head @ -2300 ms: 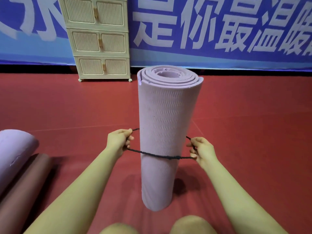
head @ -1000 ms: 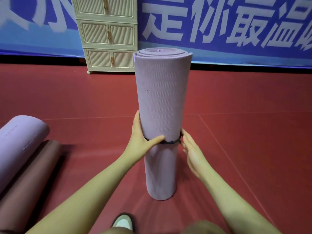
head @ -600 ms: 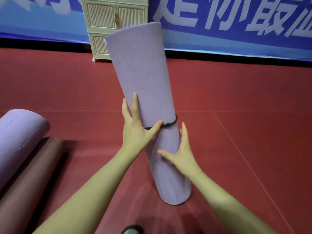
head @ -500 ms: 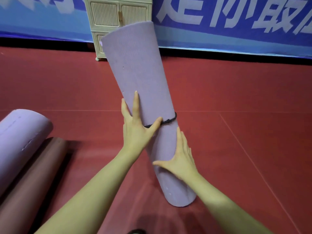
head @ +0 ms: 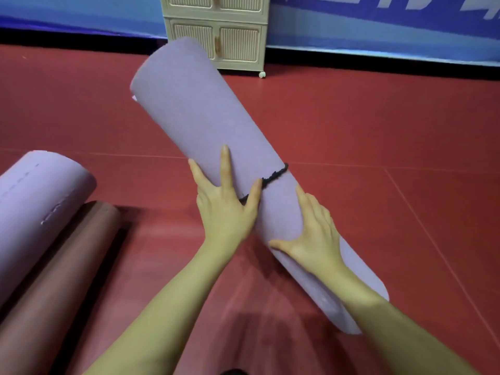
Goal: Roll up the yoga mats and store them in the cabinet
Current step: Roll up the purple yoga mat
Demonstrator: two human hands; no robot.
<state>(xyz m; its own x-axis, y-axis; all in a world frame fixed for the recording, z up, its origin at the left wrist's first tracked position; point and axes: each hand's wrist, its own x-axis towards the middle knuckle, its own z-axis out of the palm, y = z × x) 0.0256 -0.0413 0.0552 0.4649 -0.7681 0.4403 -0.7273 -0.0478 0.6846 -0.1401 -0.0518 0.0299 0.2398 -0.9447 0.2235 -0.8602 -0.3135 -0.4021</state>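
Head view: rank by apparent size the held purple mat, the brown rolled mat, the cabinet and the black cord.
1. Held purple mat
2. Brown rolled mat, partly cut off
3. Cabinet, farther away and cropped, so true size is unsure
4. Black cord

The rolled lilac yoga mat, upright on the floor 2.3 s ago, now tilts steeply, top end toward the left. The black cord loop, previously stretched open, now binds the roll. The left hand and right hand have released the cord and press flat against the mat.
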